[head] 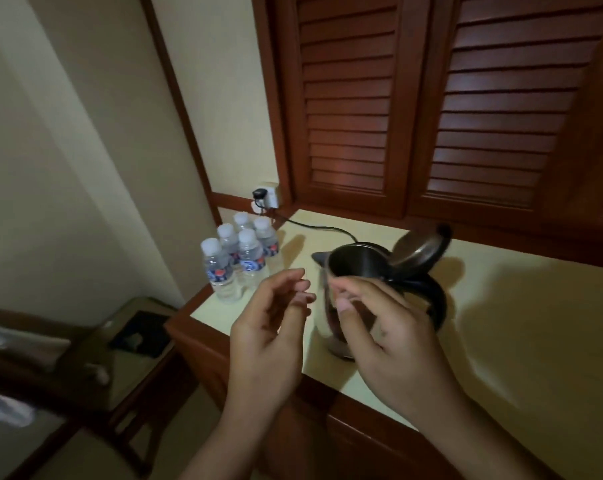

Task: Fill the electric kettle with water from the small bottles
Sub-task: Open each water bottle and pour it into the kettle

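A steel electric kettle stands on the cream countertop, its lid flipped up and its black handle to the right. Several small water bottles with white caps stand in a cluster at the counter's left end, all capped. My left hand hovers in front of the bottles, fingers loosely curled and holding nothing. My right hand hangs just in front of the kettle, covering its lower body, fingers loosely bent with nothing in them.
A black cord runs from the kettle to a wall socket behind the bottles. Dark louvred wooden doors rise behind the counter. A lower wooden side table stands to the left, below the counter's edge.
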`<state>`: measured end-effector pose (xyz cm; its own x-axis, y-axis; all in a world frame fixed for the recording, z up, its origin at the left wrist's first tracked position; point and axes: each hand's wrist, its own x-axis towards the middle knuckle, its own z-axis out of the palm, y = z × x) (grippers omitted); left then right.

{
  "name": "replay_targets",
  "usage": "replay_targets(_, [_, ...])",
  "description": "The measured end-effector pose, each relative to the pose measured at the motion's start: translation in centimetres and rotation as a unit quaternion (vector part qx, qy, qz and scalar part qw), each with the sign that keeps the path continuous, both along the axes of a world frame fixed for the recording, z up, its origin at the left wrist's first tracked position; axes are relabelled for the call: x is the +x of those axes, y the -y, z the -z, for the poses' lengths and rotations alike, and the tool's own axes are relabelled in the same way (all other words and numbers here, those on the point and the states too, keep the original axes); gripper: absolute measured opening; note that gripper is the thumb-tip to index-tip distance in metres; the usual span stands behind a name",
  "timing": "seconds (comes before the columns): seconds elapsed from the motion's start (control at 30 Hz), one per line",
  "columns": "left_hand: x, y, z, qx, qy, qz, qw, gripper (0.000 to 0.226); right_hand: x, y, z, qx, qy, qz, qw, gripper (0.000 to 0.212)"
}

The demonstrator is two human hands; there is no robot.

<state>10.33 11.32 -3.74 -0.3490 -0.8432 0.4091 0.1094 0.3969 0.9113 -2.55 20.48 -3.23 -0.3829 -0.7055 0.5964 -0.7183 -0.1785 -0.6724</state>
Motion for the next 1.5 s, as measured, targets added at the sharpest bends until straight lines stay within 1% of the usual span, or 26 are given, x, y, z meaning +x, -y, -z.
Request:
replay_targets(0.13, [2.9,7.3,1.1,-0.005,0.041,-0.036,0.999,0.029,2.8,7.5,-0.1,0.024,-0.023,0.018,0.999,0.027])
replay_targets(0.23, [4.6,11.9,1.7,-0.009,0.051,-0.065,0.997,0.025,4.0,13.2,0.0,0.072,-0.035,0.020,0.997,0.029])
replay_targets(0.33, [6.3,15.6,2.5,-0.006,0.077,-0.098,0.992,0.022,5.3,17.8,0.0,0.111,-0.041,0.020,0.993,0.026])
replay_targets(0.47, [8.3,20.0,4.1,0.008,0.109,-0.117,0.987,0.024,7.0,22.8,0.2,0.187,-0.143,0.055,0.970,0.030])
replay_targets(0.53, [8.8,21.3,4.4,0.021,0.143,-0.109,0.983,0.029,7.4,24.7,0.6,0.210,-0.178,0.075,0.958,0.040])
replay_targets(0.63, [8.9,22.6,5.2,0.042,0.197,-0.052,0.978,0.050,7.8,26.8,0.8,0.219,-0.248,0.123,0.936,0.057])
replay_targets(0.7, [8.5,22.9,5.7,0.044,0.217,-0.013,0.975,0.062,7.9,27.9,0.6,0.237,-0.254,0.139,0.927,0.060])
replay_targets(0.77, [8.0,22.7,5.9,0.041,0.210,0.014,0.977,0.060,7.9,28.6,0.4,0.256,-0.243,0.132,0.926,0.061])
replay_targets(0.83, [7.6,22.5,6.3,0.014,0.188,0.013,0.982,0.059,8.0,28.2,0.0,0.260,-0.242,0.121,0.927,0.056])
replay_targets(0.9, [7.4,22.0,6.6,-0.009,0.163,0.013,0.987,0.055,8.1,26.9,-0.6,0.233,-0.241,0.119,0.934,0.050])
replay_targets(0.93, [7.3,21.6,6.6,-0.007,0.148,0.022,0.989,0.053,8.1,25.9,-1.2,0.203,-0.234,0.118,0.943,0.049])
replay_targets(1.0, [7.0,20.3,5.8,0.009,0.093,0.056,0.994,0.049,7.9,23.7,-2.6,0.099,-0.229,0.097,0.963,0.043])
replay_targets(1.03, [6.9,19.5,5.1,0.007,0.062,0.076,0.995,0.046,7.7,22.6,-3.3,0.052,-0.249,0.092,0.963,0.039])
replay_targets(1.07, [6.7,18.6,4.3,0.002,0.034,0.100,0.994,0.045,7.5,21.4,-4.1,0.035,-0.278,0.098,0.955,0.039])
replay_targets(1.13, [6.3,17.1,2.8,-0.012,0.011,0.158,0.987,0.046,7.3,19.0,-6.0,0.055,-0.334,0.139,0.931,0.047])
replay_targets(1.2, [6.0,15.7,1.4,-0.007,0.011,0.215,0.976,0.044,6.8,16.6,-7.8,0.067,-0.363,0.142,0.918,0.054])
replay_targets(1.27, [5.6,14.4,0.4,0.012,0.005,0.285,0.958,0.034,6.3,14.3,-9.5,0.094,-0.351,0.095,0.927,0.056])
replay_targets(1.33, [5.1,13.2,0.1,0.037,-0.013,0.350,0.936,0.022,5.6,12.1,-10.7,0.141,-0.302,0.055,0.941,0.056])
replay_targets(1.37, [4.8,12.8,0.2,0.056,-0.022,0.380,0.923,0.021,5.2,11.1,-11.1,0.157,-0.289,0.045,0.943,0.056])
replay_targets(1.43, [3.8,12.0,0.7,0.111,-0.040,0.439,0.891,0.026,4.6,9.2,-11.6,0.181,-0.296,0.031,0.937,0.055])
replay_targets(1.5, [3.0,11.2,1.0,0.146,-0.053,0.485,0.861,0.037,4.2,7.4,-12.1,0.224,-0.319,0.018,0.921,0.051])
